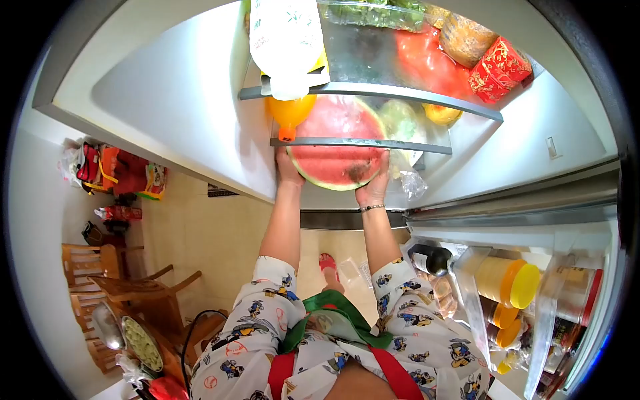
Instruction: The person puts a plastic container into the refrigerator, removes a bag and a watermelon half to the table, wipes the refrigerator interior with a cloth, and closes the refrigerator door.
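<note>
Patterned sleeves (250, 327), watermelon (328, 163), illegible package print (293, 33)

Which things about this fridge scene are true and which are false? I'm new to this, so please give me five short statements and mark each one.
1. The person's left grip and right grip both hold the cut watermelon. True.
2. The cut face of the watermelon is turned away from the camera. False: its red flesh faces the camera.
3. The bracelet is on the left arm. False: it is on the right arm.
4. The large jar with a yellow lid is in the fridge door. True.
5. The shoe that shows is blue. False: it is red.
</note>
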The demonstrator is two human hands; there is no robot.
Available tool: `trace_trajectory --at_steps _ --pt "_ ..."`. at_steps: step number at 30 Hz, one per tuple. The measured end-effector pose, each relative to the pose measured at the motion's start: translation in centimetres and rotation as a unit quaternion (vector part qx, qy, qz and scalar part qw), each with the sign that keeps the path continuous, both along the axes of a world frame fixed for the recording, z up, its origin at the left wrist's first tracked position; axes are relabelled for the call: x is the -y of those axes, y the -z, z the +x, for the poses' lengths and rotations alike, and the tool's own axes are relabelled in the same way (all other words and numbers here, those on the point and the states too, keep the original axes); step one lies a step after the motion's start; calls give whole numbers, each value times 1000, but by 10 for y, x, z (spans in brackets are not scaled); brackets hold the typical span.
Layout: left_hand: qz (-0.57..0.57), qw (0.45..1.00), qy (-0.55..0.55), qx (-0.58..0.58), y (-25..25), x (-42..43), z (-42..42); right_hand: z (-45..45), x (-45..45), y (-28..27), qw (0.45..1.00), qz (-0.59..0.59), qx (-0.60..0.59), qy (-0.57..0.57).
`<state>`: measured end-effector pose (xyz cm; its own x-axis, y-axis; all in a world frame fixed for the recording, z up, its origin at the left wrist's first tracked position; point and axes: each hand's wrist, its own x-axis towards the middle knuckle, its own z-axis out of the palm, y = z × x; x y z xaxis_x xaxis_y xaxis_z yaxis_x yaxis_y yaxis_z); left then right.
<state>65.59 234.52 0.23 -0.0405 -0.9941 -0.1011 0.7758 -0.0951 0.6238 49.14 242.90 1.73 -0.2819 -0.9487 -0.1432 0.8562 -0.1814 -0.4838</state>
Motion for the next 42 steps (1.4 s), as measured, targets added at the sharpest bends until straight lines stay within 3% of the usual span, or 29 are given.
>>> trace_trajectory --at_steps 2,5,7,10,14,19,23,25,27,29,31,33,34,35,36,38,40,42 --pt "53 996 59 36 -8 -1 2 2 -1 1 1000 11 -20 -4" --pt "7 994 81 66 -11 -2 3 8 -6 -1 990 113 -87 17" --pt "40 993 106 40 -3 -10 10 12 -13 14 982 146 -97 63" --pt "35 991 131 17 -19 -37 15 29 -47 -24 977 130 -145 86" --pt "36 987 152 -49 -27 -73 21 29 -88 -2 975 173 -124 63" --pt "92 984 145 -50 -30 -145 40 35 -155 7 965 226 -112 66" --pt "146 985 66 -69 -10 -200 67 47 -215 -13 974 210 -79 -31" --pt "185 975 72 -95 -5 -231 89 64 -238 -23 981 163 -100 17" --pt "212 971 56 -96 -11 -266 112 83 -261 -38 984 117 -134 -4" --pt "193 957 112 -184 -9 -297 148 98 -280 -33 974 141 -156 -88" --pt "194 960 86 -183 -9 -327 185 121 -291 -25 964 150 -159 -151" --pt "129 967 68 -210 -26 -358 227 165 -296 -40 971 73 -131 -186" --pt "125 967 50 -215 -27 -379 251 200 -313 -68 971 122 -98 -184" --pt "116 972 9 -202 -29 -407 283 221 -326 -58 963 115 -99 -221" --pt "108 976 -32 -189 -32 -441 317 239 -338 -41 939 9 -32 -341" --pt "141 979 -98 -115 -51 -517 358 292 -387 -58 931 111 -84 -337" --pt "222 954 -119 -165 -57 -569 385 315 -440 -57 925 84 -138 -344" --pt "147 960 -107 -214 -44 -624 423 370 -498 -69 925 76 -141 -345"
